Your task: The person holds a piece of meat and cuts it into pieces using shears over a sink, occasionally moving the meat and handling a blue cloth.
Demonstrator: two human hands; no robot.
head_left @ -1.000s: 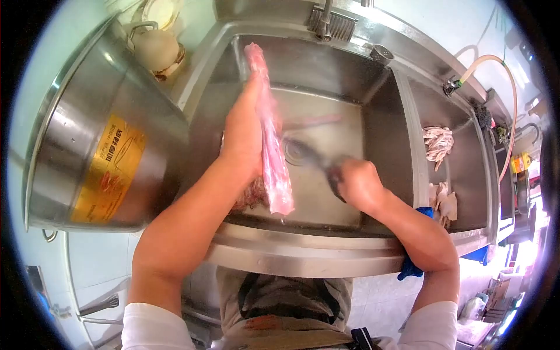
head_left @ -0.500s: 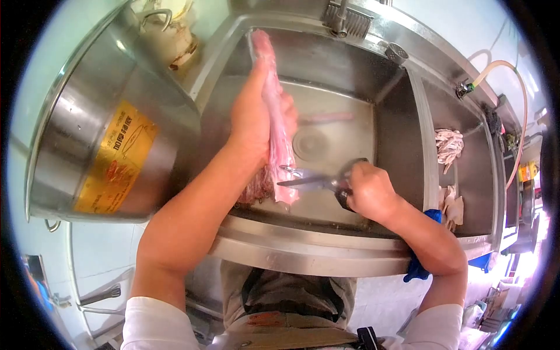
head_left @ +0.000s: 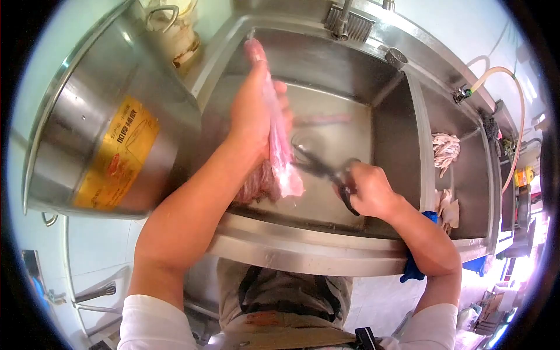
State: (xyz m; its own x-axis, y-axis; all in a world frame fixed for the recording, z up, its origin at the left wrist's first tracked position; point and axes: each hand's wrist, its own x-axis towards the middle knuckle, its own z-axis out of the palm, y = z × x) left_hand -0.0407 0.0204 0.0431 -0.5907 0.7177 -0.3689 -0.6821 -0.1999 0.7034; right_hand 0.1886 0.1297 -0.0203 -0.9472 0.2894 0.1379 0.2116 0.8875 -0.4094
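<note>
My left hand [head_left: 256,111] is wrapped round a long pink strip of meat [head_left: 280,146], which hangs down over the large sink basin [head_left: 344,204]. In my right hand [head_left: 368,189] are dark-handled scissors [head_left: 318,166], their blurred blades apart and pointing left beside the lower part of the strip. Darker reddish meat [head_left: 256,184] lies in the basin below my left wrist. Another thin pink piece [head_left: 324,118] rests on the basin floor, near the drain.
A big steel pot [head_left: 76,128] with a yellow label stands at the left. Right of the divider, a smaller basin [head_left: 469,198] holds pale strips [head_left: 445,153] and flat pale pieces [head_left: 448,211]. Behind are a tap [head_left: 342,24] and a hose [head_left: 519,87]. A blue cloth [head_left: 413,269] hangs over the front edge.
The scissor blades have swung upward and away from the strip's lower end. The upper end of the strip has shifted slightly left and down, and the view has moved a little.
</note>
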